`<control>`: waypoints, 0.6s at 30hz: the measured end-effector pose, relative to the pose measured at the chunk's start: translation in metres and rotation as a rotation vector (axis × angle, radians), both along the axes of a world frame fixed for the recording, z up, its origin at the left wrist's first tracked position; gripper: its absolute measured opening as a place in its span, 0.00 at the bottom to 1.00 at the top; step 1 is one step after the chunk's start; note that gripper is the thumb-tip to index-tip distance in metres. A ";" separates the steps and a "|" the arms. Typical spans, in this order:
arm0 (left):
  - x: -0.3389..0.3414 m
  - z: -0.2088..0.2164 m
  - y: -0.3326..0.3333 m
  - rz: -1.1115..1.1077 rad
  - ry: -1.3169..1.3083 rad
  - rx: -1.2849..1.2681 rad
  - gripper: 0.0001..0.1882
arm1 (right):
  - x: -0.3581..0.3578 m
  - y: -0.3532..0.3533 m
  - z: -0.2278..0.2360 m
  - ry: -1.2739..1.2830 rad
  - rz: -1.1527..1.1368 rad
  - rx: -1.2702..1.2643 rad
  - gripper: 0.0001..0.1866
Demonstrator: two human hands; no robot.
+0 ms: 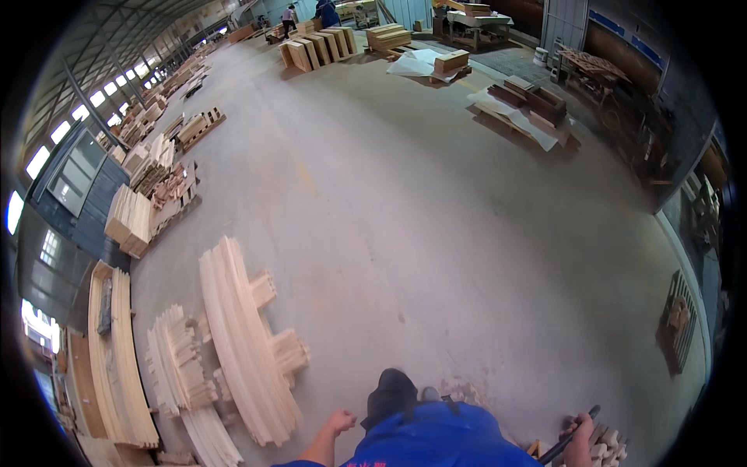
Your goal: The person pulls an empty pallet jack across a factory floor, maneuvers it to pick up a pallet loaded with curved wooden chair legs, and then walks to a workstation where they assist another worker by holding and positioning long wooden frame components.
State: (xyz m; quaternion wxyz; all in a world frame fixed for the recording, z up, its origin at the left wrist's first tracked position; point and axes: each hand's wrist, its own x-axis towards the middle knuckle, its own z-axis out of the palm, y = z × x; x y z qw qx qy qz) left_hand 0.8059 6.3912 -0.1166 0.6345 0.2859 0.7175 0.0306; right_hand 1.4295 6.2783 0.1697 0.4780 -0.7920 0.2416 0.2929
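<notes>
My right hand (577,437) is wrapped round a dark rod-like handle (557,449) at the lower right; what the handle belongs to is out of sight. Just beside it lies a heap of small pale wood pieces (609,447), partly hidden by my arm. My left hand (341,421) hangs at my left side with its fingers curled in a loose fist, and nothing shows in it. Closest to that hand is a stack of long pale boards (247,350), apart from it, with shorter blocks (289,350) sticking out at its side.
More cut wood (177,358) and long planks (131,366) stand at the left. Loaded pallets (175,214) line that side further off. Panels (319,48) and a low pallet of brown boxes (510,124) are ahead. A slatted pallet (682,327) lies right; people work far off.
</notes>
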 end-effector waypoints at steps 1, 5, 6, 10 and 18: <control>-0.006 -0.004 0.024 0.026 -0.013 -0.017 0.11 | -0.002 0.021 -0.004 -0.015 -0.039 0.071 0.08; -0.048 -0.041 0.149 -0.023 -0.041 -0.021 0.12 | -0.019 0.129 -0.012 -0.177 0.023 0.031 0.11; -0.060 -0.055 0.180 -0.021 -0.031 -0.012 0.12 | -0.011 0.150 -0.015 -0.170 0.007 0.039 0.11; -0.106 -0.063 0.361 0.000 0.016 -0.022 0.11 | -0.052 0.279 -0.006 -0.290 -0.005 -0.104 0.12; -0.170 -0.023 0.710 -0.117 0.103 0.464 0.18 | -0.139 0.495 -0.016 -0.214 0.022 -0.049 0.10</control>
